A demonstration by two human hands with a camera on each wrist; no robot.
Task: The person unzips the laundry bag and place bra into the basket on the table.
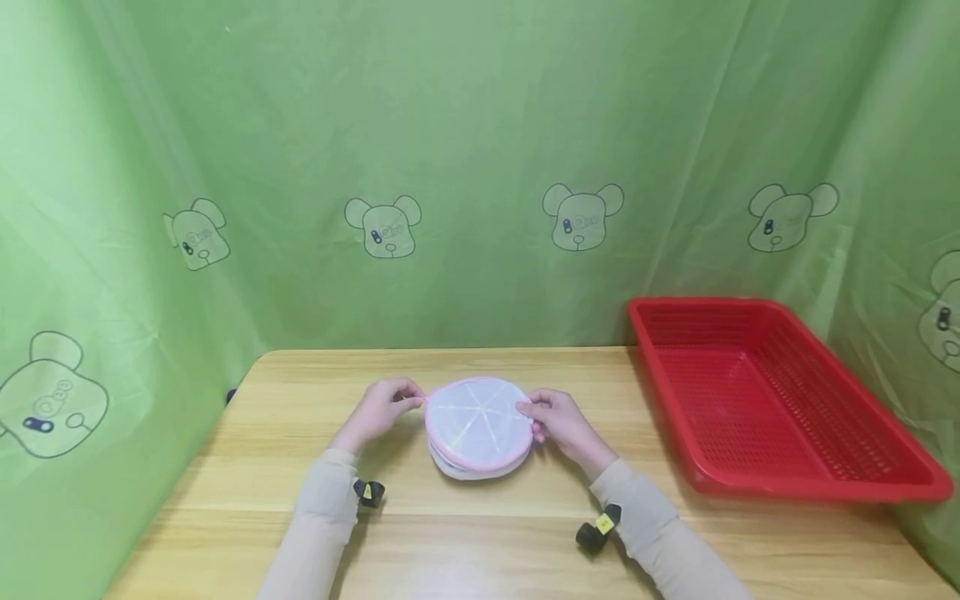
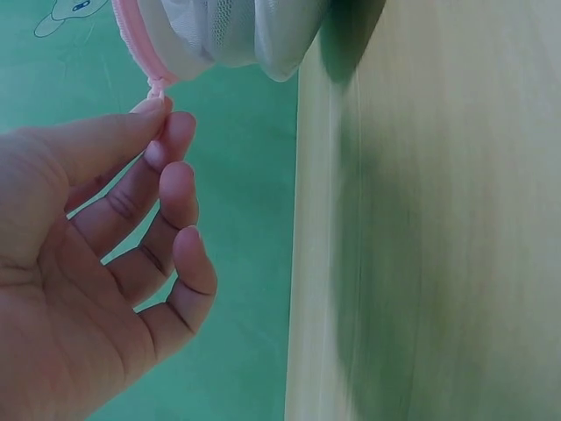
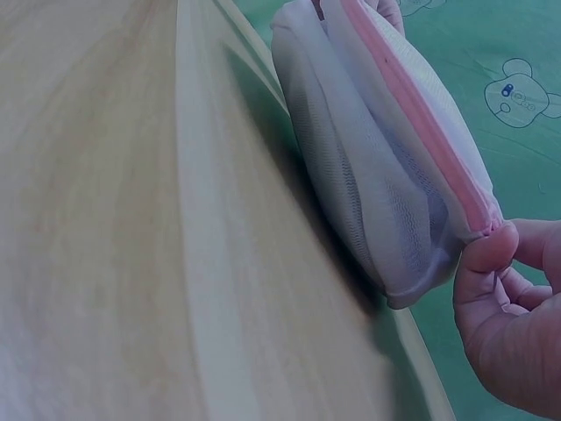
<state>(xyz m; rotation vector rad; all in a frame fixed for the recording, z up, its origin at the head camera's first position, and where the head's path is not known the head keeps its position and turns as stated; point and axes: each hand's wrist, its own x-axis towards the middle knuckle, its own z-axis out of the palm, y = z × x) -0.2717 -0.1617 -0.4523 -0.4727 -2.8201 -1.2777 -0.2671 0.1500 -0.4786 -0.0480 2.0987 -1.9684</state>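
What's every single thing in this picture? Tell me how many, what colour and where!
Round mesh fabric bag with a zip-like rim: 1, white with pink rim, between the hands, over the table
Rectangular plastic basket with slotted sides: 1, red, on the table's right side
Wooden table: 1, light brown, under everything
Fabric curtain: panel count unclear, green, around the table
Printed bear faces: 6 in the head view, dark outlines, on the curtain
Small wrist devices: 2, black with yellow labels, one per wrist
Sleeves: 2, pale beige, on the arms
Left hand: 1, bare, pinching the bag's pink tab
Right hand: 1, bare, pinching the bag's opposite edge
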